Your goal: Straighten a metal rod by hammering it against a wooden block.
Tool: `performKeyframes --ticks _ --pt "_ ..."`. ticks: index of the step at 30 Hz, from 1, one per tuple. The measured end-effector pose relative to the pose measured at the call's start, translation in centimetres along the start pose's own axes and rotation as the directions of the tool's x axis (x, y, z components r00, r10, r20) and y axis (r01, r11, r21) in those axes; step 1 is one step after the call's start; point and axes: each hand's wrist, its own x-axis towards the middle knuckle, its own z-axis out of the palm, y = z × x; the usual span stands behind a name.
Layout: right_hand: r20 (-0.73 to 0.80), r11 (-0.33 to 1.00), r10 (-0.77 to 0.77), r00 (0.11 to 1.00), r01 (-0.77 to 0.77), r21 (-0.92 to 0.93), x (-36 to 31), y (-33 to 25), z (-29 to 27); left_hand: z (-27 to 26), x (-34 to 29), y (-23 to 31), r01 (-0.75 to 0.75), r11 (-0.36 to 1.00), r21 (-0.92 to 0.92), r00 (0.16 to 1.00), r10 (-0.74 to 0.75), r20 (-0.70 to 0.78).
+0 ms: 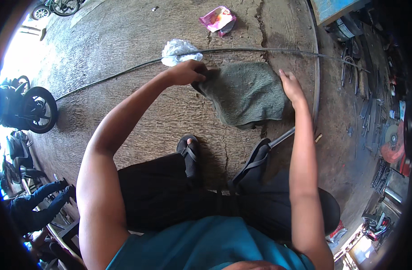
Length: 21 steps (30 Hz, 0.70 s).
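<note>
A dark green, towel-like cloth (pixel 246 92) lies spread in front of me, with folds along its lower edge. My left hand (pixel 188 73) is closed on its upper left corner, thumb and fingers pinching the fabric. At the cloth's right edge is my right hand (pixel 292 86), fingers extended and a little apart, close against the fabric. Part of that hand's far side is hidden. Just beyond my left hand sits a crumpled clear plastic bag (pixel 180 50).
A long thin rod (pixel 242 48) crosses the concrete floor beyond the cloth. Farther off lies a pink wrapper (pixel 218 20). A metal pipe (pixel 282 137) rests by my right sandal (pixel 253 162). Tools and metal scraps line the right; a motorcycle wheel (pixel 38 109) stands left.
</note>
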Motion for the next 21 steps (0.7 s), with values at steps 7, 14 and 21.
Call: performKeyframes --ticks 7,14,21 --pt "-0.042 0.786 0.101 0.994 -0.054 0.616 -5.4 -3.6 -4.1 0.2 0.5 -1.0 0.073 0.969 -0.237 0.997 -0.079 -0.017" --pt "0.253 0.620 0.062 0.965 -0.236 0.748 -8.5 -5.2 -4.9 1.7 2.3 -1.0 0.034 0.994 -0.101 0.997 -0.040 -0.059" --pt "0.193 0.577 -0.013 0.981 -0.151 0.803 -5.9 -1.1 -6.4 1.7 3.2 -1.3 -0.034 0.997 -0.071 0.999 0.031 -0.039"
